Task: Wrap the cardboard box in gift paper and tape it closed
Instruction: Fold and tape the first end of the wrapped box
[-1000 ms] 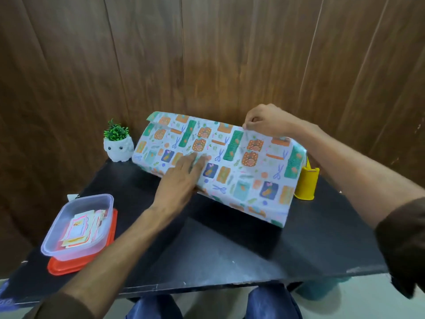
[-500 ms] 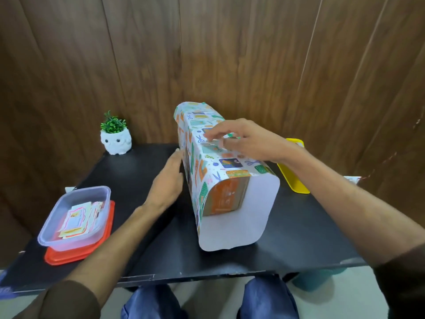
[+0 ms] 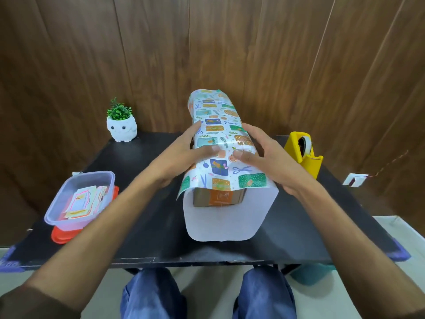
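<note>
Box (image 3: 215, 197) end showing, patterned paper (image 3: 220, 139) over

The gift paper (image 3: 220, 143) covers nearly all of the cardboard box (image 3: 218, 197); only its near end peeks out from the open tube. The printing on the cards (image 3: 82, 200) in the plastic tub (image 3: 92, 174) is too small to read, and the tabletop (image 3: 161, 238) hides most of a teal thing (image 3: 308, 273) underneath.
</note>
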